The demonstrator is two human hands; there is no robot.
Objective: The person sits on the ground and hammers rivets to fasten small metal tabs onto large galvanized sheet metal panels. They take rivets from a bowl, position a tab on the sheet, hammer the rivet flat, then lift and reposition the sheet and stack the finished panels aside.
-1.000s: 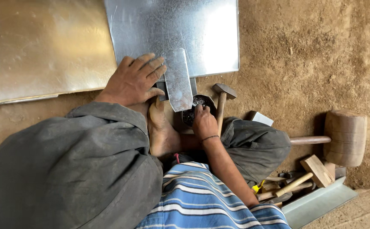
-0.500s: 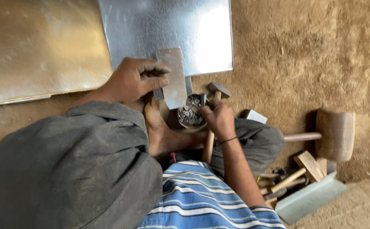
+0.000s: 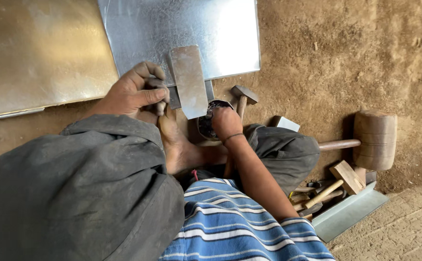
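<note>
Head view: left hand (image 3: pixel 136 92) pinches a small metal strip (image 3: pixel 189 81) by its left edge, fingers curled tight, holding it flat over a round iron stake (image 3: pixel 207 123) beside the bare foot (image 3: pixel 174 145), probably for support underneath. Right hand (image 3: pixel 226 123) is wrapped around a hammer (image 3: pixel 242 96), head raised just right of the strip. Big steel sheet (image 3: pixel 182 34) lies flat on the dirt beyond. Wooden mallet (image 3: pixel 372 137) and small hammers (image 3: pixel 331 186) sit within reach on the right.

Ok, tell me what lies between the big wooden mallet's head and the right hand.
In the head view, between the wooden mallet and the right hand lie bare dirt floor, a small grey metal block, and a metal-headed hammer right beside the hand.
</note>
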